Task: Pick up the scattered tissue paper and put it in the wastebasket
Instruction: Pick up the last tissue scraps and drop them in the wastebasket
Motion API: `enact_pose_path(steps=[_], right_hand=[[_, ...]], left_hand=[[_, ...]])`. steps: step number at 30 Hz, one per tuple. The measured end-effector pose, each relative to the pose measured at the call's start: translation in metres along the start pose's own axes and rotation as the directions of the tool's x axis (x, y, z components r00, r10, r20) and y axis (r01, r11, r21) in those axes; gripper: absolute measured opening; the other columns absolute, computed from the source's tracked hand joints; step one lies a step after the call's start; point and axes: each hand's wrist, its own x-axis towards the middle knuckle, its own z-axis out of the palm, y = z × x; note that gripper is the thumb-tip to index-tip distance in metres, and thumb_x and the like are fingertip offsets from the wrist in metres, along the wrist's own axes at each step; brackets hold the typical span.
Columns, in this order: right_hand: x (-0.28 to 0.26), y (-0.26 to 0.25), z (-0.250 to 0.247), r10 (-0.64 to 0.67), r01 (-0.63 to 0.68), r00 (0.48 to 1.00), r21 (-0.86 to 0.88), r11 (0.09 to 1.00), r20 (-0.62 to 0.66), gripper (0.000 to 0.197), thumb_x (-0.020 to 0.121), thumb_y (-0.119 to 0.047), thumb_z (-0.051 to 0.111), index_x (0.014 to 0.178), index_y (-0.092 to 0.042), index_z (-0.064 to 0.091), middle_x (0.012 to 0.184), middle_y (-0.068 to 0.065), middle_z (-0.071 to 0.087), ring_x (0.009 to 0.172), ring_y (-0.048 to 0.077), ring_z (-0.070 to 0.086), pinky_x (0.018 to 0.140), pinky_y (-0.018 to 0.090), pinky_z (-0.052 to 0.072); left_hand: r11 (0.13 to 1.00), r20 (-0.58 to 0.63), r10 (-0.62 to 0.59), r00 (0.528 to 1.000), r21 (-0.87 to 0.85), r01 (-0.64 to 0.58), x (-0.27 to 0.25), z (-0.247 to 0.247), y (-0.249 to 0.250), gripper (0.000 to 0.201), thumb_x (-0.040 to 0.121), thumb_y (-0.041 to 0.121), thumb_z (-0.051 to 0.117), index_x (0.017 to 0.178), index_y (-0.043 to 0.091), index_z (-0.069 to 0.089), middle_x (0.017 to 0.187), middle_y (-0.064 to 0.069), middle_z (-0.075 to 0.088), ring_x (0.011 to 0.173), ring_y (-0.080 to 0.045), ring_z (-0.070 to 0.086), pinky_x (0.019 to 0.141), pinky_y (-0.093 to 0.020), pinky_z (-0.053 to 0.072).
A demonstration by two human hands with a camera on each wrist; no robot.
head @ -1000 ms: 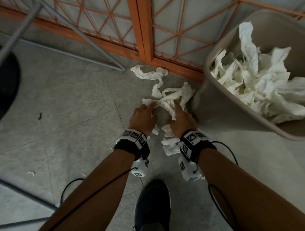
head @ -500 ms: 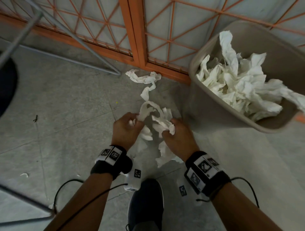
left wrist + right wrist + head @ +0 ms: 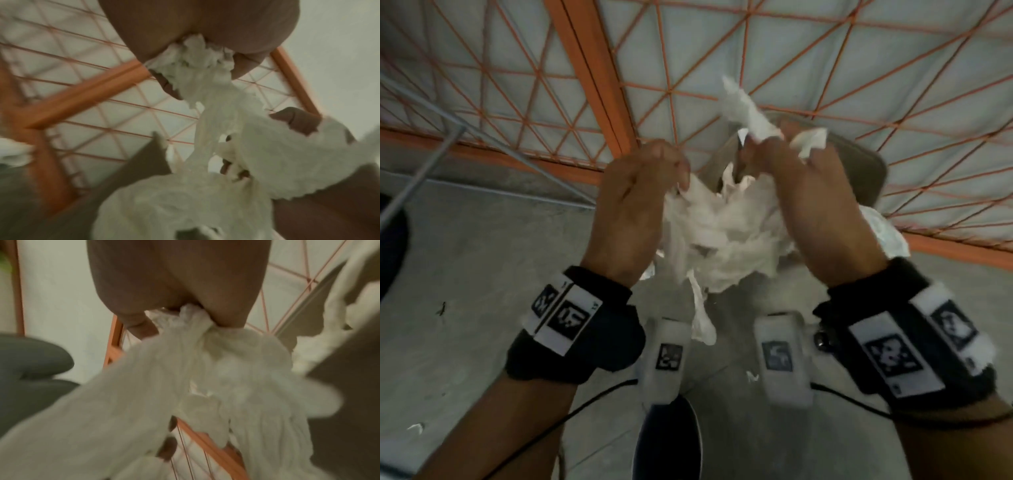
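Observation:
A crumpled bundle of white tissue paper (image 3: 722, 233) hangs between both hands, lifted off the floor. My left hand (image 3: 640, 202) grips its left side and my right hand (image 3: 811, 198) grips its right side, with a strip (image 3: 743, 109) sticking up above the fingers and another (image 3: 702, 318) dangling below. The grey wastebasket (image 3: 859, 164) stands right behind the hands, mostly hidden by them, with tissue at its right rim (image 3: 883, 233). In the left wrist view the tissue (image 3: 201, 65) is bunched in the curled fingers. In the right wrist view the tissue (image 3: 205, 340) runs out of the fist.
An orange lattice panel (image 3: 592, 68) stands behind the basket. A grey metal frame (image 3: 431, 137) crosses the left. My dark shoe (image 3: 667, 442) is at the bottom centre on the tiled floor (image 3: 465, 257). Small tissue scraps (image 3: 416, 426) lie on the floor.
Both hands gathered the tissue off the floor and raised it up in front of the wastebasket. The view has tilted up toward the lattice panel.

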Motion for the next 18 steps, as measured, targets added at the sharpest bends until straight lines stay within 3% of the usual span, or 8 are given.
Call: enact_pose_path(steps=[2, 4, 7, 9, 11, 13, 14, 18], right_hand=[[0.012, -0.013, -0.027, 0.034, -0.036, 0.999, 0.181, 0.983, 0.014, 0.018, 0.076, -0.030, 0.045, 0.067, -0.018, 0.056, 0.059, -0.007, 0.053, 0.060, 0.014, 0.054, 0.059, 0.033, 0.044], [0.027, -0.012, -0.052, 0.060, -0.065, 0.998, 0.337, 0.939, 0.025, 0.018, 0.072, -0.026, 0.041, 0.069, -0.014, 0.054, 0.062, 0.000, 0.044, 0.064, 0.026, 0.044, 0.063, 0.034, 0.037], [0.042, 0.002, -0.076, 0.111, -0.095, 0.994, 0.354, 0.930, -0.025, 0.016, 0.066, -0.013, 0.043, 0.071, -0.014, 0.058, 0.072, 0.008, 0.045, 0.076, 0.033, 0.044, 0.072, 0.045, 0.041], [0.047, 0.016, -0.084, 0.132, -0.121, 0.990, 0.181, 0.976, -0.049, 0.025, 0.062, -0.004, 0.046, 0.079, -0.015, 0.062, 0.079, 0.007, 0.057, 0.079, 0.028, 0.055, 0.073, 0.041, 0.049], [0.047, 0.032, -0.091, 0.099, -0.096, 0.995, -0.145, 0.985, 0.011, 0.028, 0.067, -0.001, 0.050, 0.090, -0.014, 0.059, 0.083, 0.003, 0.060, 0.081, 0.020, 0.058, 0.071, 0.036, 0.048], [0.046, 0.046, -0.097, 0.077, -0.008, 0.990, -0.503, 0.864, 0.117, 0.026, 0.074, -0.004, 0.057, 0.098, -0.016, 0.056, 0.091, -0.002, 0.056, 0.084, 0.017, 0.053, 0.071, 0.031, 0.041], [0.045, 0.052, -0.101, 0.090, 0.036, 0.982, -0.635, 0.772, 0.165, 0.028, 0.076, -0.007, 0.059, 0.100, -0.019, 0.055, 0.096, -0.002, 0.056, 0.088, 0.018, 0.052, 0.073, 0.027, 0.036], [0.038, 0.060, -0.097, 0.136, 0.184, 0.953, -0.878, 0.442, 0.269, 0.023, 0.075, -0.019, 0.059, 0.095, -0.031, 0.059, 0.105, 0.004, 0.061, 0.110, 0.029, 0.045, 0.085, 0.035, 0.034]], left_hand=[[0.997, 0.097, 0.009, 0.995, -0.072, -0.002, 0.023, 0.021, 0.020, 0.011, 0.077, 0.007, 0.042, 0.070, 0.014, 0.046, 0.069, -0.003, 0.042, 0.065, -0.010, 0.041, 0.063, -0.022, 0.036], [0.997, 0.220, 0.012, 0.975, -0.077, 0.005, 0.043, 0.042, 0.029, 0.013, 0.069, 0.008, 0.043, 0.074, 0.019, 0.045, 0.074, -0.005, 0.040, 0.070, -0.020, 0.038, 0.066, -0.034, 0.034], [0.987, 0.290, 0.039, 0.956, 0.136, -0.082, 0.064, 0.071, 0.026, 0.027, 0.064, 0.010, 0.043, 0.079, 0.032, 0.047, 0.086, 0.008, 0.042, 0.085, -0.017, 0.041, 0.075, -0.031, 0.033], [0.957, 0.358, 0.049, 0.932, 0.251, -0.147, 0.068, 0.085, 0.013, 0.030, 0.073, 0.007, 0.044, 0.094, 0.027, 0.050, 0.101, 0.007, 0.042, 0.098, -0.012, 0.043, 0.088, -0.023, 0.035], [0.887, 0.458, 0.020, 0.889, 0.403, -0.227, 0.068, 0.091, -0.011, 0.031, 0.083, 0.010, 0.049, 0.114, 0.016, 0.049, 0.115, 0.001, 0.041, 0.111, -0.014, 0.046, 0.099, -0.022, 0.034], [0.773, 0.543, -0.040, 0.839, 0.549, -0.318, 0.067, 0.088, -0.034, 0.046, 0.083, 0.030, 0.053, 0.125, 0.012, 0.046, 0.126, -0.007, 0.045, 0.120, -0.025, 0.047, 0.104, -0.035, 0.037], [0.713, 0.575, -0.080, 0.814, 0.604, -0.357, 0.067, 0.087, -0.043, 0.051, 0.081, 0.038, 0.052, 0.123, 0.011, 0.048, 0.126, -0.011, 0.049, 0.119, -0.029, 0.048, 0.101, -0.038, 0.040], [0.553, 0.623, -0.229, 0.748, 0.715, -0.427, 0.061, 0.083, -0.049, 0.018, 0.084, 0.028, 0.059, 0.094, 0.013, 0.062, 0.104, -0.014, 0.065, 0.100, -0.034, 0.059, 0.076, -0.029, 0.040]])
